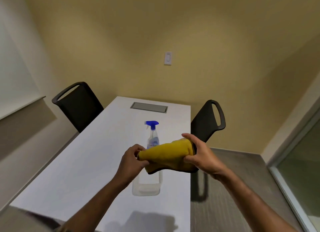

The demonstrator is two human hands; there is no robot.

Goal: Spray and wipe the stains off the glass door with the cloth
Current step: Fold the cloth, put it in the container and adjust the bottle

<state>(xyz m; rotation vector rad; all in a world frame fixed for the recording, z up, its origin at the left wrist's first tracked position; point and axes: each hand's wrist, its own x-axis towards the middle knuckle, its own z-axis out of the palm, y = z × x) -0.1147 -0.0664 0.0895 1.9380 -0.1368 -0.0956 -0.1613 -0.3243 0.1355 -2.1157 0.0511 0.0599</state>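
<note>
While the left hand point(132, 158) pinches one end of the single yellow cloth point(167, 156) and the right hand point(200, 154) curls its fingers round the other — above the white table point(83, 162) — one spray bottle point(152, 136) stands just behind, one clear tub point(146, 188) beneath, two black chairs point(78, 107) flanking.

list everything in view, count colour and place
table: 1, white, centre
cloth: 1, yellow, held above table
spray bottle: 1, clear with blue trigger, upright on table behind cloth
container: 1, clear, on table under cloth
chairs: 2, black, one each side of table
wall switch: 1, white, far wall
glass panel: 1, pale frame, right edge
hands: 2, left hand pinches cloth's left end, right hand grips its right end
</note>
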